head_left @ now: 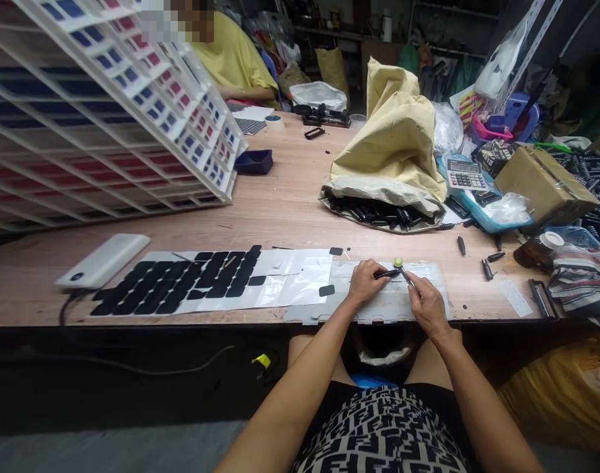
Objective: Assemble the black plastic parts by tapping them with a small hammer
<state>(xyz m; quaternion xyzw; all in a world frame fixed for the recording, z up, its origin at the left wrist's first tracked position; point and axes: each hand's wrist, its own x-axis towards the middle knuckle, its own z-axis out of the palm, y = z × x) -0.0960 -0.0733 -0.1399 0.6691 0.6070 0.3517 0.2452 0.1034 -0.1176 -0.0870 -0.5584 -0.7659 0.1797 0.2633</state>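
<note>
Right of centre in the frame, over a flat, pale grey work mat, the left hand had its fingers closed on a slim black tubular piece, and the right hand had its fingers clamped around a thin metallic tool, its far end at a small round yellow-green object; contact there was impossible to tell. A loose left pinch could have let the tubular piece roll, and too hard a push might then have sent the tool skidding towards the nearby left fingertips.
</note>
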